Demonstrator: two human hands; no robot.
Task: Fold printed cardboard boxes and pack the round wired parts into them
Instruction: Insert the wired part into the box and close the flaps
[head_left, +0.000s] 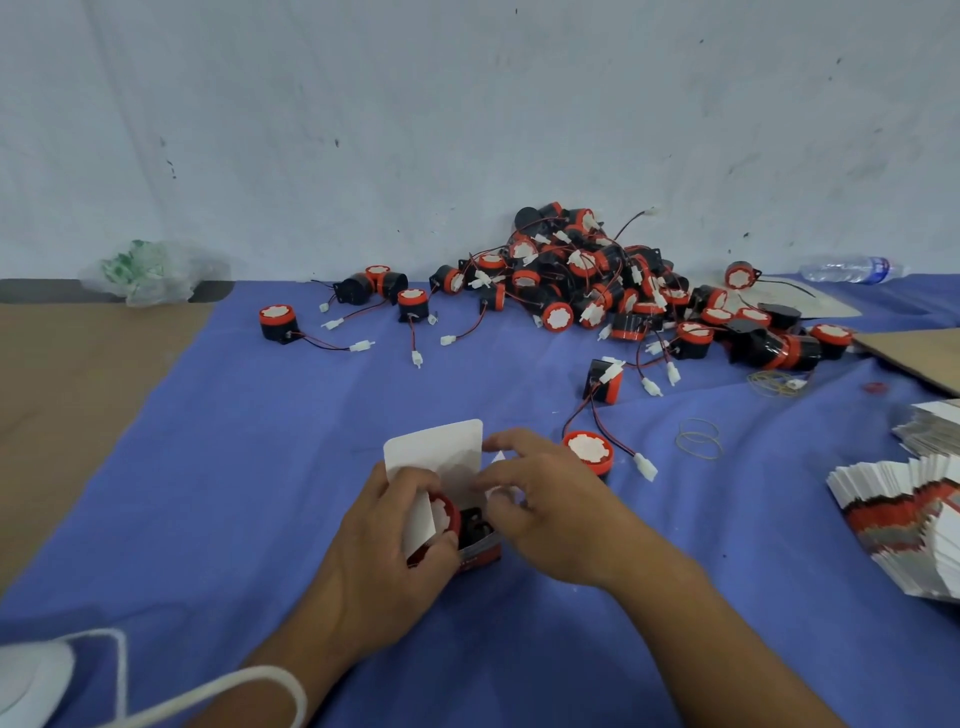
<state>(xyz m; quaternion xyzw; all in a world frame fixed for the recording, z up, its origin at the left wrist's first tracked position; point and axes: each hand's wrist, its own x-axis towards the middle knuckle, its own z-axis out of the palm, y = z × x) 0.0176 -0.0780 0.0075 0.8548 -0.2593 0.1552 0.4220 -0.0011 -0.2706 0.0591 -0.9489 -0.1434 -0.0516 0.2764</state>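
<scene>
Near centre, the left hand grips the box upright, steadying it with 1 round part seated inside. The right hand pinches its side flap with curled fingers, probably to tuck it in.

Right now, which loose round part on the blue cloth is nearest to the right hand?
The round part standing alone beside the right hand, white face up. All others lie farther back, toward the pile.

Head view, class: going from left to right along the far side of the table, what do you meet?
plastic bag → leftmost round wired part → pile of round wired parts → water bottle
</scene>
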